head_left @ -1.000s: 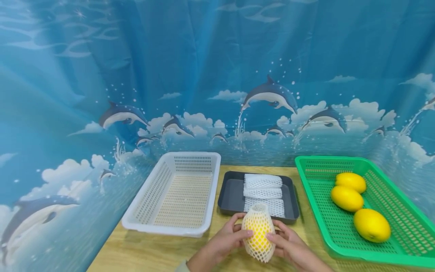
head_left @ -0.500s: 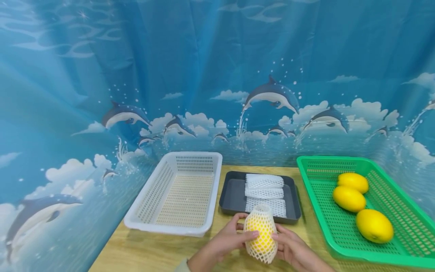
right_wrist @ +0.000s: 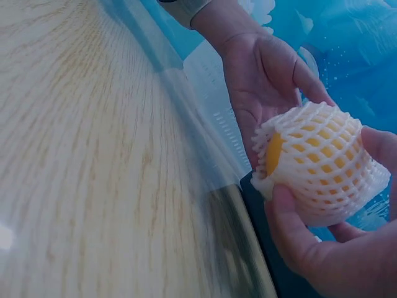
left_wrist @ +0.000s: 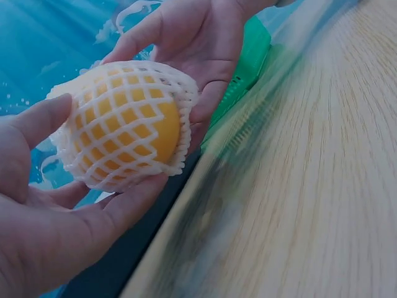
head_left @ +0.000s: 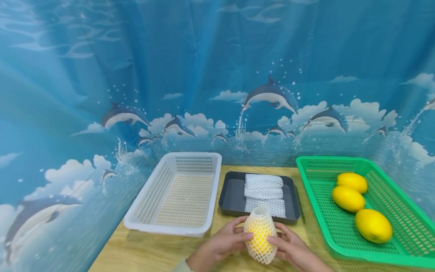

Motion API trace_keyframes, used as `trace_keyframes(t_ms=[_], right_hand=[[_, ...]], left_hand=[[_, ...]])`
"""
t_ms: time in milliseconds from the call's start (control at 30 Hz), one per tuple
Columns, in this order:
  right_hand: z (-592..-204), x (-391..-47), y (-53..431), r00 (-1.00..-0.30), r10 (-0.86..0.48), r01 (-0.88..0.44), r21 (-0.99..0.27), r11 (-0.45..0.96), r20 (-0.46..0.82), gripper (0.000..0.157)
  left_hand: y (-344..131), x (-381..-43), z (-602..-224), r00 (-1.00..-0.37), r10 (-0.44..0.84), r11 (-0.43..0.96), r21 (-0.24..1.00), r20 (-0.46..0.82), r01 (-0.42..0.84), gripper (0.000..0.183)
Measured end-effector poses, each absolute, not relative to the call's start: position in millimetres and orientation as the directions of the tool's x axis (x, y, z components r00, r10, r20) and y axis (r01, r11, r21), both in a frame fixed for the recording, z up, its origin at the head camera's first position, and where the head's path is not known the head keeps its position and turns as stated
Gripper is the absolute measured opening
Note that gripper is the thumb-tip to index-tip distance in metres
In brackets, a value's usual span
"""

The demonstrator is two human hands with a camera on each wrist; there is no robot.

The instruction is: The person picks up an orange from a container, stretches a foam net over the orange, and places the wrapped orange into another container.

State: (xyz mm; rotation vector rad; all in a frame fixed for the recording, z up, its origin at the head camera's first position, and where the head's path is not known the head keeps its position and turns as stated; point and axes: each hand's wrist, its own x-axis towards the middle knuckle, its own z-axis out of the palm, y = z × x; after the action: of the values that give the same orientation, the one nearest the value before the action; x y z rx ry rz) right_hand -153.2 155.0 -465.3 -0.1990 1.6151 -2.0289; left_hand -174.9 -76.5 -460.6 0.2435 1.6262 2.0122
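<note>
At the left edge of the worktop (head_left: 136,249) sits a white, slotted plastic basket (head_left: 163,227). Just in front of the front edge of the dark grey rectangular tray (head_left: 232,192), which carries white foam-net sleeves (head_left: 264,193), the left hand (head_left: 227,239) and right hand (head_left: 291,243) together hold an oval yellow fruit (left_wrist: 169,138) inside a white foam-net sleeve (head_left: 261,212). Fitting looks nearly done; next seems to call for gently evening the net's open end. Rightmost, a green plastic basket (head_left: 374,257) holds three yellow fruits (head_left: 348,198).

both hands (left_wrist: 68,239) hold yellow fruit (left_wrist: 129,115) in white net (left_wrist: 186,90) | green basket (left_wrist: 251,53) beyond | wooden table (left_wrist: 310,155)
</note>
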Motion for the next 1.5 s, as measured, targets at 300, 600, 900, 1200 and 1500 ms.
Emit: trace_keyframes(t_ms=[300, 600, 900, 1200, 1500], right_hand=[[-462, -150, 149, -0.891, -0.396, 0.279, -0.955, -0.097, -0.220, 0.073], [-458, -150, 149, -0.896, -0.398, 0.260, -0.960, -0.108, -0.198, 0.072], [-457, -148, 146, -0.908, -0.383, 0.222, -0.970, -0.103, -0.168, 0.071], [-458, -150, 149, -0.907, -0.400, 0.200, -0.971, -0.130, -0.133, 0.068], [-454, -155, 150, -0.910, -0.375, 0.258, -0.949, -0.179, -0.177, 0.064]], left_hand=[[-79, -178, -465, -0.803, 0.568, -0.187, 0.923, -0.179, -0.337, 0.064], [-71, -175, -461, -0.826, 0.541, -0.173, 0.940, -0.158, -0.293, 0.073], [-66, -174, -460, -0.858, 0.490, -0.164, 0.950, -0.154, -0.264, 0.068], [-64, -175, -460, -0.892, 0.427, -0.142, 0.964, -0.146, -0.226, 0.068], [-70, -169, -443, -0.928, 0.360, -0.162, 0.973, -0.094, -0.162, 0.065]])
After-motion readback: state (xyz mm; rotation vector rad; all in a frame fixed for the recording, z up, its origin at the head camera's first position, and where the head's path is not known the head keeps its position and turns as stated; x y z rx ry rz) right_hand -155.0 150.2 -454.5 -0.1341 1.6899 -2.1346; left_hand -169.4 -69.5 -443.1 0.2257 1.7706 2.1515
